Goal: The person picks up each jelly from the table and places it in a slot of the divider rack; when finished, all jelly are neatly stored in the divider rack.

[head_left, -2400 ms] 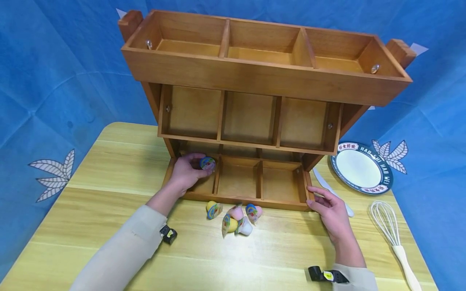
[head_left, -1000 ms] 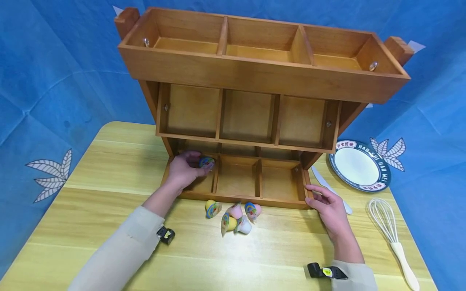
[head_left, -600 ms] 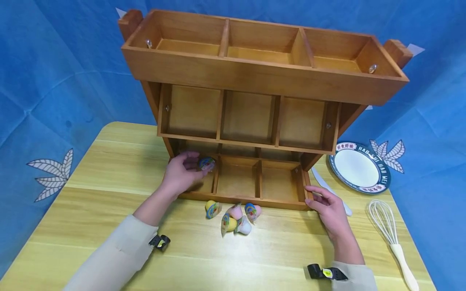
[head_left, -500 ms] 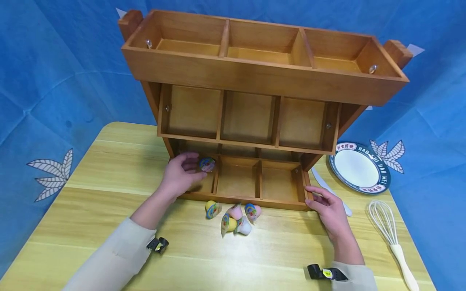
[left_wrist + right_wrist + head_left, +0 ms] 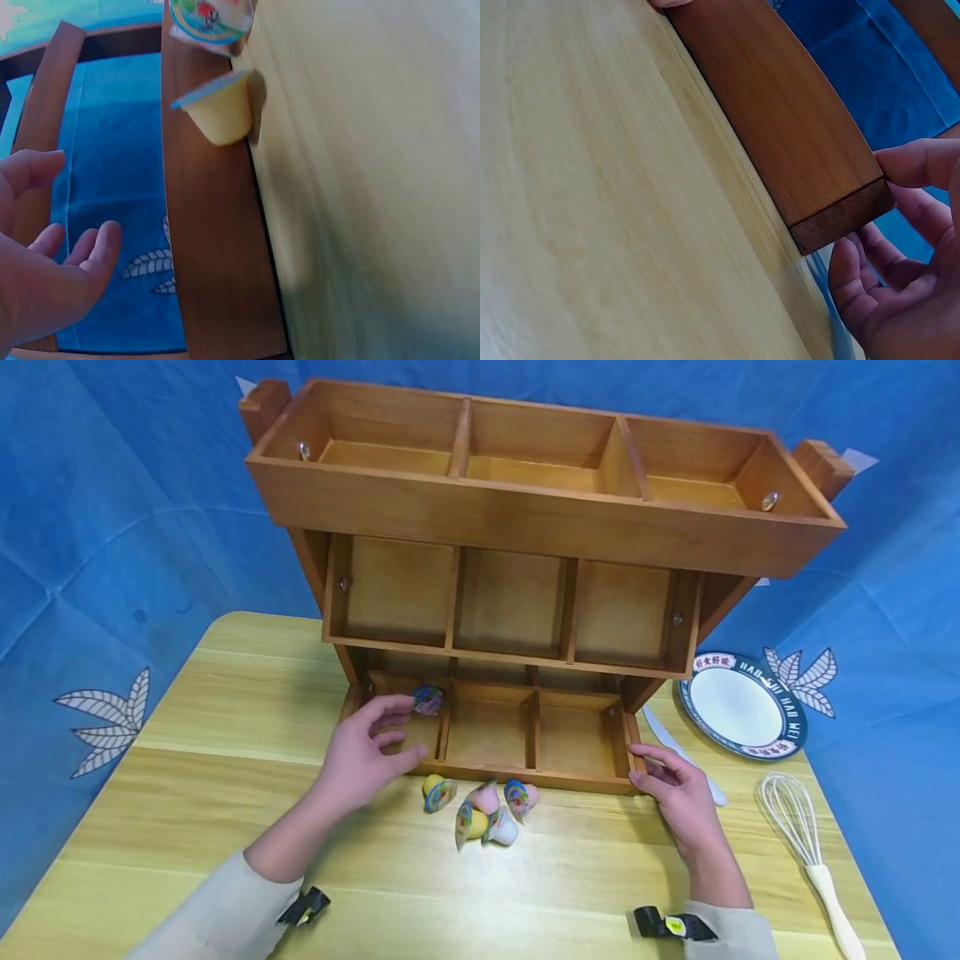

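My left hand [image 5: 363, 752] hovers over the front left of the wooden shelf's bottom tier [image 5: 491, 772], fingers spread and holding nothing. Just beyond its fingertips, a jelly cup [image 5: 428, 700] with a colourful lid sits at the back of the left compartment. Thumb and fingers of my right hand [image 5: 678, 789] hold the tier's right front corner; the right wrist view shows them against the wooden end [image 5: 844, 214]. Several jelly cups lie on the table before the shelf, among them a yellow one [image 5: 434, 792], a pink one [image 5: 486, 797] and a white one [image 5: 502, 828].
The shelf's middle tier [image 5: 510, 653] and top tier [image 5: 540, 514] rise above the bottom one, each with three compartments. To the right lie a white knife [image 5: 716, 793], a green-rimmed plate [image 5: 738, 706] and a whisk [image 5: 802, 831]. Blue cloth [image 5: 150, 485] hangs behind.
My left hand has let go of the jelly cup in the left compartment and drawn back toward the front, its fingers opening. The right hand keeps its place at the corner.
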`<act>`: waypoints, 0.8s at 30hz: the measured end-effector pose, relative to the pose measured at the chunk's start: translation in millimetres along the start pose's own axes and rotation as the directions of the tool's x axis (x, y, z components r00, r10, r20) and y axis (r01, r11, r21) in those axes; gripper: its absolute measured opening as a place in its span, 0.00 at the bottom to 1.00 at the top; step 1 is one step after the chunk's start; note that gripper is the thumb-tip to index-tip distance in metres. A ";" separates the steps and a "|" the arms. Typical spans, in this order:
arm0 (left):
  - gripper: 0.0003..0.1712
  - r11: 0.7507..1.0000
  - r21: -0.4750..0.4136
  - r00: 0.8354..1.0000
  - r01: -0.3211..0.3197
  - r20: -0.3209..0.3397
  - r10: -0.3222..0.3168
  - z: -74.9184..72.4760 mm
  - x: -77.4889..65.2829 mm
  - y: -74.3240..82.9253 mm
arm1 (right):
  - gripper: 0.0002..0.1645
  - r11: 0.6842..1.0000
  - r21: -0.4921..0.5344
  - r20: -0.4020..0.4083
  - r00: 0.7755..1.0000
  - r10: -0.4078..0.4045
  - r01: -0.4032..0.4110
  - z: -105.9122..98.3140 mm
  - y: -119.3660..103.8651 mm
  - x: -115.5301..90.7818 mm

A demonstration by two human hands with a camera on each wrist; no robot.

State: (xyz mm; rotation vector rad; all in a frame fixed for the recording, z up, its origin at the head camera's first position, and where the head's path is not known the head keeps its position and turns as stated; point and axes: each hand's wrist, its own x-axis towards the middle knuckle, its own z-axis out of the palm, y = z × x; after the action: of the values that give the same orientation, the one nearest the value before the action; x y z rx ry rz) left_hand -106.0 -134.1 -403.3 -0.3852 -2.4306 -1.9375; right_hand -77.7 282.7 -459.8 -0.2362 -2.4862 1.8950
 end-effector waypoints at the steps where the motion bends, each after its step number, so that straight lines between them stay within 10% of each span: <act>1: 0.33 1.000 -0.010 1.000 -0.010 0.004 0.010 1.0 -2.6 -0.1 | 0.23 1.000 0.002 0.000 1.000 -0.002 0.002 0.2 0.4 0.0; 24: 0.26 0.995 0.100 0.991 -0.030 0.133 0.016 27.0 -37.0 -20.8 | 0.23 1.000 0.003 -0.008 1.000 -0.007 0.007 1.3 -0.6 -0.6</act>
State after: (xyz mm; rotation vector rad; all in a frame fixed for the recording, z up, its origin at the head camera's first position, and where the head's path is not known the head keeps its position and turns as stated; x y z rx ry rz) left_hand -70.3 -119.2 -435.5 -0.5525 -2.5793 -1.8256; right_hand -77.3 281.2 -459.5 -0.2343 -2.4761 1.8908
